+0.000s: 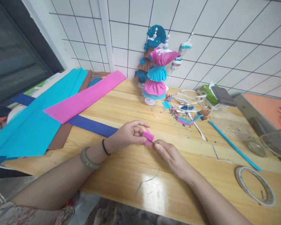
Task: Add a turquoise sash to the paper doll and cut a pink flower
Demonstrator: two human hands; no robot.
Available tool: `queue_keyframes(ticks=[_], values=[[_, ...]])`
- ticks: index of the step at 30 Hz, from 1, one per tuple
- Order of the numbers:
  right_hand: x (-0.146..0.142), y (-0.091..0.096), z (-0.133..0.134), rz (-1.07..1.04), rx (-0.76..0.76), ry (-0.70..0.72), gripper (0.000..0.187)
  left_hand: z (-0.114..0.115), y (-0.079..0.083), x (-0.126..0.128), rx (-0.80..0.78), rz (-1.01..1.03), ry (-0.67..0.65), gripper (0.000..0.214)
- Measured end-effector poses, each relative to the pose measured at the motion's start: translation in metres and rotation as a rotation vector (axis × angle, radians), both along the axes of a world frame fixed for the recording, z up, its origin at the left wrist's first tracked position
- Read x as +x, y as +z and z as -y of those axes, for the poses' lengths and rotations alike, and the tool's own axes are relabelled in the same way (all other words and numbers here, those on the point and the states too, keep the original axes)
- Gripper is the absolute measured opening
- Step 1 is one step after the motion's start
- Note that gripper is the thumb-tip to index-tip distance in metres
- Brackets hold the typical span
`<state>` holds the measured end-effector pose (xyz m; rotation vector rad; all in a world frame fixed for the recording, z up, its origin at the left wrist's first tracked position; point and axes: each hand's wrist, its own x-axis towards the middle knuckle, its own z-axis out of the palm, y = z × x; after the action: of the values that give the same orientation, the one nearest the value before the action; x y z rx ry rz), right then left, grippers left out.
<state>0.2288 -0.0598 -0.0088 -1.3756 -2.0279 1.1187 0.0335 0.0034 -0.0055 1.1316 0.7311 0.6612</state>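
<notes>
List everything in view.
Table: one, yellowish, centre
Dress forms: three, multicoloured, rear
Paper sheets: several, multicoloured, left
Paper scraps: many, multicoloured, rear
Curled strips: several, white, among scraps
Packet: one, green, rear right
Phone-like slab: one, dark, beside packet
Box: one, orange-topped, right
Straight strip: one, turquoise, right
Jar: one, clear, far right
Tray: one, clear, right
Tape roll: one, whitish, right
Thin object: one, dark, centre
Small paper: one, pink, centre
Bangle: one, greyish, left arm
Wristband: one, black, left arm
Left hand: one, pinching paper
Right hand: one, pinching object
</notes>
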Motion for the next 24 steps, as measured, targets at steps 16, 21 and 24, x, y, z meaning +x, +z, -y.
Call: queue_keyframes(ticks=[16,21,24], values=[[-0.0002,0.0008,-0.0008,0.029,0.003,0.010,0.036,-0.0009,0.0027,-0.0005,0.004,-0.024,-0.009,0.049],[-0.0006,0.0011,-0.0014,0.035,-0.007,0.006,0.037,-0.0017,0.0012,-0.0004,0.001,-0.023,-0.016,0.049],[-0.0001,0.0007,-0.0017,0.031,-0.012,0.005,0.037,-0.0020,0.0005,-0.0011,0.000,-0.022,-0.019,0.050]])
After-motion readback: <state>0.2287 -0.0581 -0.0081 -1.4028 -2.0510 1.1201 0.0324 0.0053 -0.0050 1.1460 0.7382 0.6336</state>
